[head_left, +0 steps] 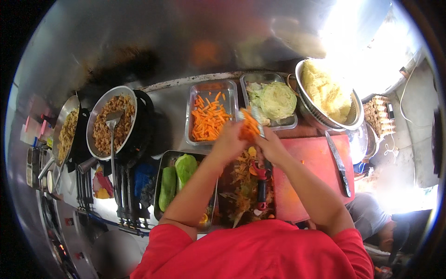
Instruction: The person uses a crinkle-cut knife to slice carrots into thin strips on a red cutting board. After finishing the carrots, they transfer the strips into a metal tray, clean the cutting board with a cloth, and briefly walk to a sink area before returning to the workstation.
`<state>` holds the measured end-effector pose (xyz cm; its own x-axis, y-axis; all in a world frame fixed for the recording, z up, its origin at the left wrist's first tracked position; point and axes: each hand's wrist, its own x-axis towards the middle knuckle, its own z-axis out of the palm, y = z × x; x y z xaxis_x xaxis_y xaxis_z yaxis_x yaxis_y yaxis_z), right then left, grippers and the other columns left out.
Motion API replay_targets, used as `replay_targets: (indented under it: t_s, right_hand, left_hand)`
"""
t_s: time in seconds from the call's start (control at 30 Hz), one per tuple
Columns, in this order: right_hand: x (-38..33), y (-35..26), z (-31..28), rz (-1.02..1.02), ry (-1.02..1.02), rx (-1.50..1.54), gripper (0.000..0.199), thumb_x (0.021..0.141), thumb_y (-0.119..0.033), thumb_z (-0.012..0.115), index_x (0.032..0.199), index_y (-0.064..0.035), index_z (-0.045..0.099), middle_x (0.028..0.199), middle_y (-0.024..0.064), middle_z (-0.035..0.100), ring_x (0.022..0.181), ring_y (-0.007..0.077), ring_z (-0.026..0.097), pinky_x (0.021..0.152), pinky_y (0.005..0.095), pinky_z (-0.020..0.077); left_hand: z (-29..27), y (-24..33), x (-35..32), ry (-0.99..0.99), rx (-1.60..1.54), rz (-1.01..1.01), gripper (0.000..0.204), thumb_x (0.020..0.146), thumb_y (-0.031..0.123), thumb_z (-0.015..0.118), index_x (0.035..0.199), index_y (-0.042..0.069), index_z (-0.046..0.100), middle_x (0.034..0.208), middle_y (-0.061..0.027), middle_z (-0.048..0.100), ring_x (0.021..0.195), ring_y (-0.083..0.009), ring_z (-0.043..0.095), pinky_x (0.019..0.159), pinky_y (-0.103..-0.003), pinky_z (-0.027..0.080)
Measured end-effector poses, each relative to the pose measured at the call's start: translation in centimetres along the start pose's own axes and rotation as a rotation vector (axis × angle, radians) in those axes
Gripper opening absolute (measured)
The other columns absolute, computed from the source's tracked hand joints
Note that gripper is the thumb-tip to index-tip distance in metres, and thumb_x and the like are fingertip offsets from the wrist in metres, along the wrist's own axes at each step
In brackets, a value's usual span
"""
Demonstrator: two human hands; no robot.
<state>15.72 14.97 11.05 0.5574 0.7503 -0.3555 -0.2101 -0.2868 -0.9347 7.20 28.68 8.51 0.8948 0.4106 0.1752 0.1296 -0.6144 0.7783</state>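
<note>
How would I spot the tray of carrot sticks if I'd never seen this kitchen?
Start at the big red cutting board. Look past its top left corner, beyond the left hand, to a metal tray of orange carrot sticks. The similar tray to its right holds pale green cabbage instead.

Carrot sticks (212, 118) in tray (226, 89)

I see the left grip (228, 141) curled just beside the right grip (270, 145), fingers partly blurred; behind them, bare forearms (197, 186) spread apart toward bent elbows.
</note>
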Motion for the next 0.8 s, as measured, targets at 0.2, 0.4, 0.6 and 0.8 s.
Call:
replay_targets:
  t_s: [0.2,0.4,0.6,0.8]
  right_hand:
    - [5.2,-2.7,4.0,-0.042,0.147,-1.047,0.027,0.090,-0.015,0.040,0.114,-0.0030,0.042,0.091,0.0261,0.060,0.080,0.0386,0.061,0.070,0.0468,0.0481]
    - [-3.6,0.7,-8.4,-0.175,0.376,-1.011,0.024,0.088,-0.016,0.044,0.110,-0.0070,0.049,0.094,0.0220,0.060,0.086,0.0396,0.058,0.073,0.0484,0.0450]
    - [-12.0,7.6,-17.1,-0.026,0.581,-1.262,0.023,0.088,-0.015,0.045,0.111,-0.0126,0.049,0.080,0.0175,0.059,0.080,0.0374,0.059,0.067,0.0461,0.0462]
    - [-14.9,9.1,-11.8,-0.047,0.235,-1.281,0.028,0.082,-0.010,0.045,0.109,-0.0135,0.053,0.080,0.0140,0.059,0.077,0.0340,0.061,0.069,0.0456,0.0481]
  left_hand:
    - [-6.0,-7.1,0.2,0.025,0.279,-0.202,0.048,0.071,0.013,0.068,0.116,0.004,0.055,0.115,-0.0205,0.053,0.112,-0.0346,0.048,0.094,-0.038,0.040]
    - [-7.3,-9.7,-1.0,0.265,-0.015,-0.156,0.030,0.077,0.008,0.063,0.106,0.003,0.060,0.107,-0.0144,0.057,0.100,-0.0273,0.055,0.087,-0.033,0.044]
    - [-6.4,-6.3,1.4,0.467,-0.177,-0.026,0.021,0.080,0.007,0.061,0.101,0.004,0.062,0.102,-0.0107,0.058,0.092,-0.0206,0.057,0.078,-0.031,0.045]
    - [3.5,3.2,-0.5,-0.233,-0.001,0.267,0.033,0.077,0.017,0.065,0.106,0.003,0.059,0.107,-0.0133,0.056,0.100,-0.0287,0.054,0.088,-0.035,0.042]
